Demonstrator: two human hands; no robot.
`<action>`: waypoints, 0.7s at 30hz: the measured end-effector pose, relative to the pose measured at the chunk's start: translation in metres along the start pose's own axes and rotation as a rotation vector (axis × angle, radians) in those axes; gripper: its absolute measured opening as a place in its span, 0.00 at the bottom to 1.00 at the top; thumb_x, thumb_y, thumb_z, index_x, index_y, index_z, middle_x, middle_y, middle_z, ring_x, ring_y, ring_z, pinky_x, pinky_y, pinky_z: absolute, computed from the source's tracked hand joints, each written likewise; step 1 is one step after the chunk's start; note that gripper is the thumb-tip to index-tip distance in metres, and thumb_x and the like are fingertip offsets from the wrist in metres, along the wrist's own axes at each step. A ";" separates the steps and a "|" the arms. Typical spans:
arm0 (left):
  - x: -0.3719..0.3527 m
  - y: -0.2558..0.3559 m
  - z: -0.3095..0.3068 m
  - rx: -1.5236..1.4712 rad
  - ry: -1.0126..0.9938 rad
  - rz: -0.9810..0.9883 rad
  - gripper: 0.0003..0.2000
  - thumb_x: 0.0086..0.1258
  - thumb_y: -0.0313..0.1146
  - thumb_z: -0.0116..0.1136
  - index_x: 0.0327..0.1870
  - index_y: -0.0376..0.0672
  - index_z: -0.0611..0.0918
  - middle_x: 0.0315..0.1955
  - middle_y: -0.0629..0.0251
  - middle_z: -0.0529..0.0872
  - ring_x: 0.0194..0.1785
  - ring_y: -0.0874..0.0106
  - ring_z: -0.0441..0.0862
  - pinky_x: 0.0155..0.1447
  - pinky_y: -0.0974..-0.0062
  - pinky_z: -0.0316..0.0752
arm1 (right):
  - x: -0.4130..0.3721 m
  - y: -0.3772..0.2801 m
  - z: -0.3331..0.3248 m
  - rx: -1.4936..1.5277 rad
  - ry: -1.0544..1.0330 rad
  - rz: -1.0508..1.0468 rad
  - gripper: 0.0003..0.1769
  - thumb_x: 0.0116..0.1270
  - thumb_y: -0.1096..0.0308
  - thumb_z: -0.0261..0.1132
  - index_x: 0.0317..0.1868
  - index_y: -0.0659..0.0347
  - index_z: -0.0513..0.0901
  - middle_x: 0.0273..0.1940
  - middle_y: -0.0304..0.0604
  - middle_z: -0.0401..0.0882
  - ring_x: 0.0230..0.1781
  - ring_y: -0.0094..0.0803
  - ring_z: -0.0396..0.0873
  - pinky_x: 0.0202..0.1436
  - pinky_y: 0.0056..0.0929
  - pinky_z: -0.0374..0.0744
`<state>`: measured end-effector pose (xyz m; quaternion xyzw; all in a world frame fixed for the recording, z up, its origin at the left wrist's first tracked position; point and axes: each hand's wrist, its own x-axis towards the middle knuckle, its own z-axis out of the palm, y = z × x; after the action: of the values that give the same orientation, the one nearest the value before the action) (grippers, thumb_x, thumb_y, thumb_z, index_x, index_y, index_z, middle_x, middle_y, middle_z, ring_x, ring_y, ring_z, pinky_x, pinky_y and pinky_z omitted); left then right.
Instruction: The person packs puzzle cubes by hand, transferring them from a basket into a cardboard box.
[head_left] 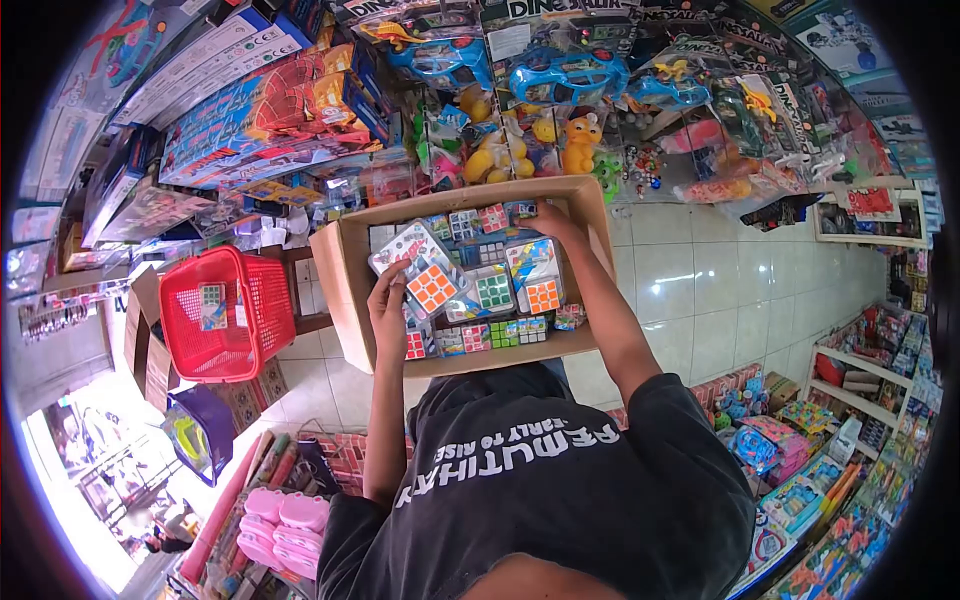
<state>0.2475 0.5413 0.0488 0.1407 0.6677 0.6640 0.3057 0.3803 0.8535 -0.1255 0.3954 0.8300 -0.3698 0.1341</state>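
A cardboard box (455, 366) in front of me holds many puzzle cubes, several on blister cards. My left hand (388, 302) pinches the edge of a carded puzzle cube (433, 289) with an orange face, tilted above the other packs. At the box's back right corner, my right hand (548, 222) is closed at a small packaged cube (521, 210); some of its fingertips are hidden. Between the hands lie a green-faced carded cube (494, 291) and another carded cube (542, 294) with an orange face. A row of small cubes (503, 334) lines the near side.
Left of the box, a red plastic basket (262, 310) contains a carded cube (212, 302). Bagged toys (570, 78) and boxed toys (270, 110) crowd the shelf behind. Tiled floor (700, 280) extends to the right. Pink cases (285, 530) are stacked at lower left.
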 end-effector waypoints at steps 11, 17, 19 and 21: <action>-0.007 0.005 0.000 0.081 0.059 0.079 0.13 0.71 0.31 0.47 0.50 0.37 0.79 0.30 0.76 0.76 0.28 0.87 0.61 0.32 0.87 0.57 | 0.018 -0.003 0.004 0.159 -0.118 0.008 0.37 0.57 0.50 0.65 0.63 0.60 0.66 0.57 0.48 0.73 0.51 0.36 0.75 0.48 0.32 0.75; -0.010 0.011 -0.010 0.048 0.062 0.124 0.12 0.71 0.30 0.48 0.50 0.36 0.79 0.40 0.72 0.79 0.36 0.85 0.67 0.42 0.87 0.61 | 0.001 0.001 -0.013 0.175 -0.087 0.026 0.37 0.57 0.48 0.65 0.61 0.61 0.68 0.52 0.48 0.76 0.47 0.36 0.77 0.48 0.31 0.75; -0.011 0.014 -0.013 0.046 0.068 0.130 0.12 0.71 0.31 0.48 0.50 0.36 0.79 0.39 0.73 0.79 0.36 0.85 0.66 0.41 0.87 0.61 | -0.007 -0.002 -0.015 0.020 0.025 -0.075 0.35 0.57 0.49 0.65 0.60 0.61 0.69 0.52 0.47 0.76 0.46 0.36 0.77 0.49 0.31 0.75; -0.008 0.014 -0.016 0.042 0.073 0.136 0.12 0.71 0.31 0.48 0.50 0.36 0.79 0.38 0.73 0.79 0.35 0.85 0.66 0.41 0.87 0.61 | -0.054 -0.033 -0.029 -0.014 0.361 -0.256 0.31 0.55 0.53 0.68 0.56 0.60 0.72 0.50 0.47 0.77 0.48 0.40 0.77 0.50 0.32 0.74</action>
<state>0.2412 0.5244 0.0630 0.1676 0.6811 0.6738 0.2322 0.3927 0.8309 -0.0615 0.3457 0.8865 -0.3014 -0.0618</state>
